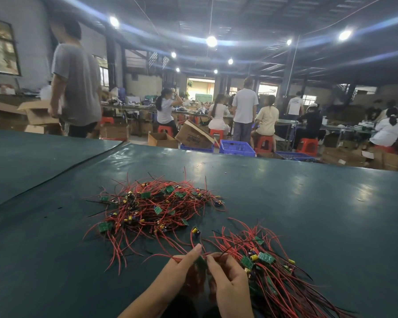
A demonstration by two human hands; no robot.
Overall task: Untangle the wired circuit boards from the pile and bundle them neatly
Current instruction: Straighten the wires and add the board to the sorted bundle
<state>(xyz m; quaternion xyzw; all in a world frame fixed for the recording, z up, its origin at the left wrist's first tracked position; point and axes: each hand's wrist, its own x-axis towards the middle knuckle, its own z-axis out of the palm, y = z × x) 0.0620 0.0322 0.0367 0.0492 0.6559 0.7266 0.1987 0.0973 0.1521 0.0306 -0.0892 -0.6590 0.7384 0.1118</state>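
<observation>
From the head view, both forearms are cut off by the bottom edge; the left hand [184, 269] and right hand [228, 278] meet close together low in the middle, each pinching a small green board [201, 262] between them; the board is half hidden by the fingertips, so which finger bears on it I cannot tell, though the left forefinger sticks up past it; red wires run out from the pinch to the left. Just right of the hands lies a bundle [269, 267] of boards with red and black wires laid roughly one way, its tail running off the lower right edge. Beyond the hands, apart from the bundle, sits the pile [154, 210], a tangle of red wire with green boards and yellow parts poking through; what lies under it cannot be seen. All of it rests on a dark green table [308, 203] with a sheen, a seam [55, 177] crossing its left side. Past the far edge stand blue crates [237, 148], red stools [264, 143] and open cardboard boxes [162, 139]; people [245, 106] sit and stand at benches whose contents are too small to make out; round lamps [211, 41] glare under a dark roof.
</observation>
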